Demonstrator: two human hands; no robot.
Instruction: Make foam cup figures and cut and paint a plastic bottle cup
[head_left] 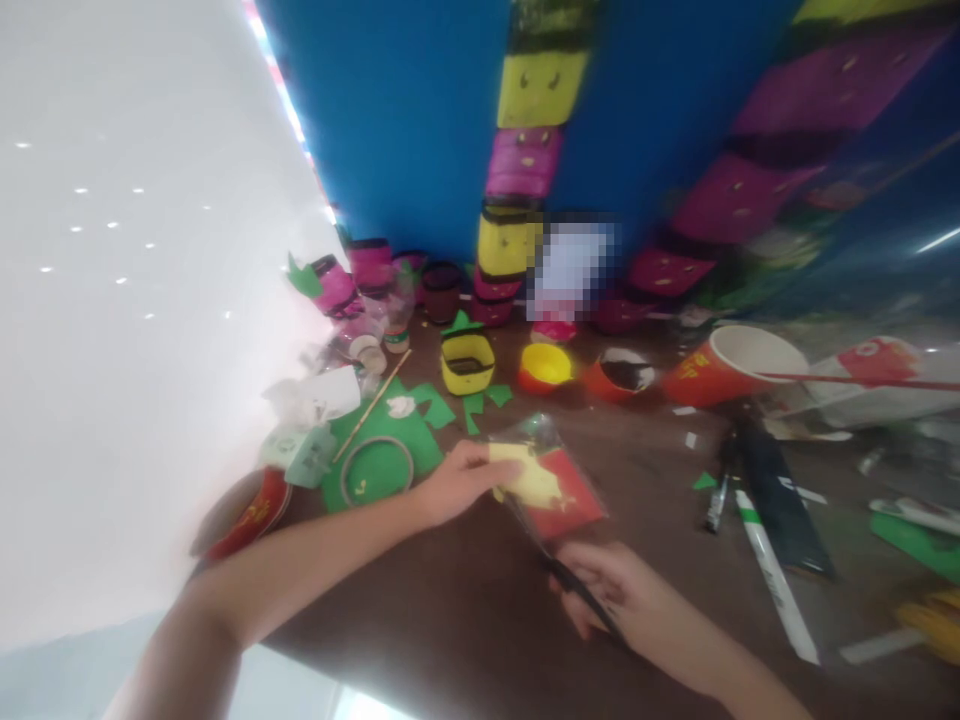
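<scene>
Between the thumb and fingers of my left hand (465,482) is a piece of yellow paper (529,477). Beneath and beside that paper, a clear packet with a red sheet (568,500) lies on the table. My right hand (600,585) is closed around dark-handled scissors (574,580), whose blades point up and left to the lower edge of the yellow paper. Motion blur hides how far apart the blades are.
Green sheets (431,445) with a tape ring (377,472) lie at the left. Behind stand a yellow painted cup (467,362), paint cups (546,368) and a large paper cup (739,365). A white marker (776,575) lies at the right on the brown table (450,620).
</scene>
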